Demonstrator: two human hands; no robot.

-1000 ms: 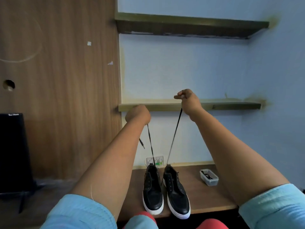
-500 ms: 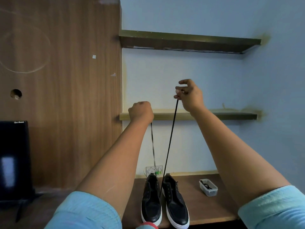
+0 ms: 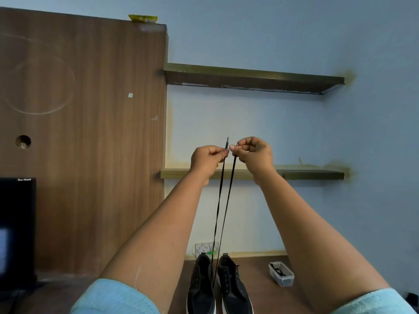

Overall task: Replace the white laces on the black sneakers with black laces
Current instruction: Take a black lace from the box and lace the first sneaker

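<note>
Two black sneakers with white soles stand side by side on the wooden table [image 3: 260,295]: the left sneaker [image 3: 200,288] and the right sneaker [image 3: 233,288]. A black lace [image 3: 223,211] rises taut in two strands from the right sneaker to my raised hands. My left hand [image 3: 207,160] pinches one strand just below its tip, which sticks up above the fingers. My right hand [image 3: 255,155] pinches the other strand's end. The two hands are almost touching, level with each other, in front of the lower wall shelf [image 3: 313,174].
A small clear plastic box [image 3: 281,274] with dark laces inside sits on the table right of the shoes. A white wall socket [image 3: 205,248] is behind the shoes. A tall wooden panel [image 3: 90,143] stands left, an upper shelf [image 3: 249,78] above, a black speaker [image 3: 15,225] at far left.
Both hands have risen and come together, so the two lace ends that were apart now meet side by side. The view has tilted up.
</note>
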